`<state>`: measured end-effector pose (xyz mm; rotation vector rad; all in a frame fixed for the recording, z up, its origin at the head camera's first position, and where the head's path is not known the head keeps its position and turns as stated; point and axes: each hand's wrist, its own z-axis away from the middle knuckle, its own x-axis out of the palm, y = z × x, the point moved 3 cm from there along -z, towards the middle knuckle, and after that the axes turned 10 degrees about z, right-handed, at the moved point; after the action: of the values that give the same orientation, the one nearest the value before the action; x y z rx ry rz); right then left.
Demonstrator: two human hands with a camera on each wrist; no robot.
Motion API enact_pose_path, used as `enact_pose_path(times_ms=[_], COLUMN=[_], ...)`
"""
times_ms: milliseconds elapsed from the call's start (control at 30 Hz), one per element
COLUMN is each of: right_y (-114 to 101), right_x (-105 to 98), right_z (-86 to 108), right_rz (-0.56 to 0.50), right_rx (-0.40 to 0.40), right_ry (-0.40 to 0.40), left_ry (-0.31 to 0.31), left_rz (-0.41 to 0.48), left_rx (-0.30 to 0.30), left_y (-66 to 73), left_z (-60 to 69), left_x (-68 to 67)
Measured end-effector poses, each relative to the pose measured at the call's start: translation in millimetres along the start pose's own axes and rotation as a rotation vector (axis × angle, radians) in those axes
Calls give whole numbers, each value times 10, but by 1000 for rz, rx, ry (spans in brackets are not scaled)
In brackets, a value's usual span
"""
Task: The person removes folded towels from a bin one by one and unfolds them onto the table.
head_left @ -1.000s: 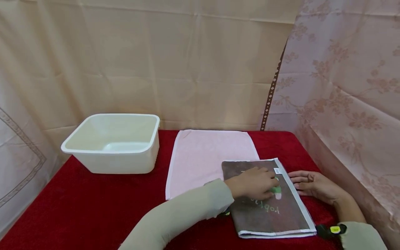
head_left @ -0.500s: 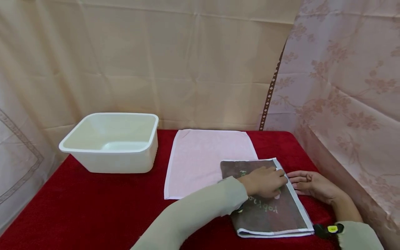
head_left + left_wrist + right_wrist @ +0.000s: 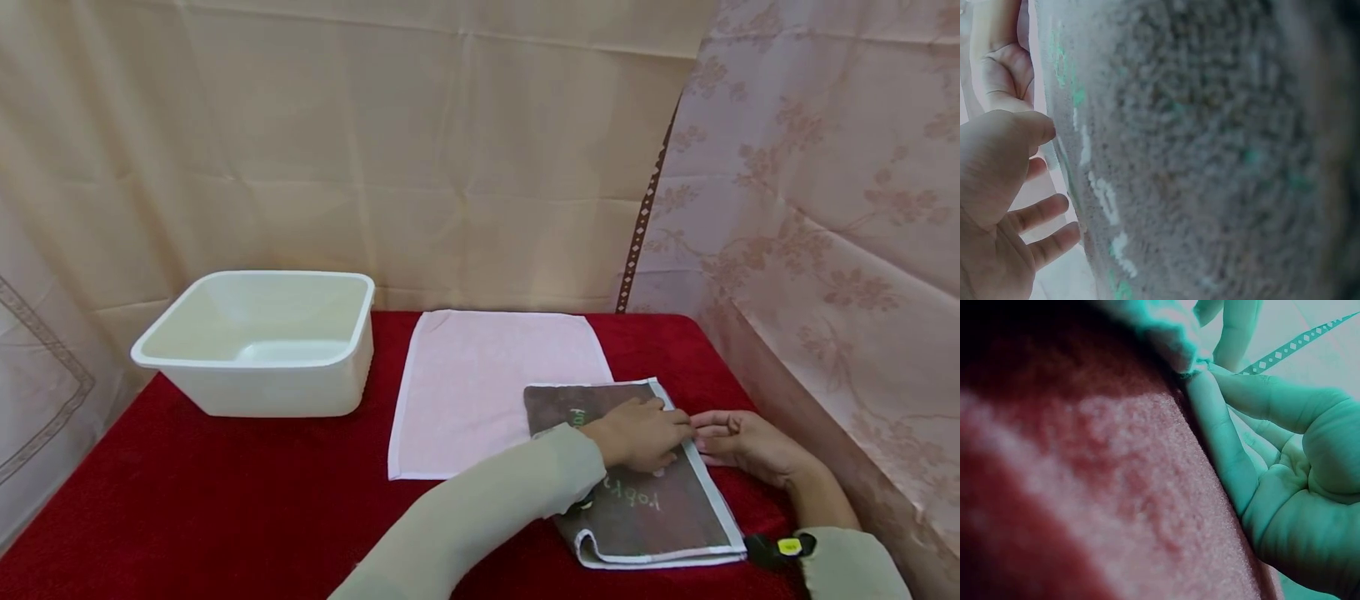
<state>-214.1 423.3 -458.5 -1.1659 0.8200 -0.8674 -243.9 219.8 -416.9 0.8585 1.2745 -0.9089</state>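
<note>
A folded grey-brown towel (image 3: 675,521) with a white border and reversed lettering lies on the near right of the table, overlapping a pink towel (image 3: 495,367). My left hand (image 3: 637,433) reaches over the grey-brown towel and pinches its right edge. In the left wrist view, the thumb (image 3: 1038,128) is on that edge, the other fingers spread beyond it. My right hand (image 3: 750,446) lies palm up on the right side. Its thumb and a finger (image 3: 1216,425) meet at the towel edge in the right wrist view, pinching it. The fingertips are partly hidden.
A cream plastic basin (image 3: 262,387) stands at the back left of the red-covered table (image 3: 247,492). Beige curtain (image 3: 420,167) hangs behind, and a pink floral curtain (image 3: 840,208) closes in on the right, near my right arm.
My left hand has slid right across the grey-brown towel to its right edge, close to the right hand. The near-left corner of the towel has curled up. My right hand stays in place.
</note>
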Motion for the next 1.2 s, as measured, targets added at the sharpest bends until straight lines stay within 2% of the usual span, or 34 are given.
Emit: enact_pose_path(times_ms=[633,967,1200], right_y=[2,-41,-43], right_x=[8,20,22], right_z=[0,14,14], right_rz=[-6,-7,1], right_rx=[2,23,16], right_ry=[0,21,7], left_ry=[9,38,42], left_rz=[-11,-19,1], left_rx=[-16,67,83], left_y=[-10,15,23], left_z=[-49,-89,-80], left_x=[40,15,-5])
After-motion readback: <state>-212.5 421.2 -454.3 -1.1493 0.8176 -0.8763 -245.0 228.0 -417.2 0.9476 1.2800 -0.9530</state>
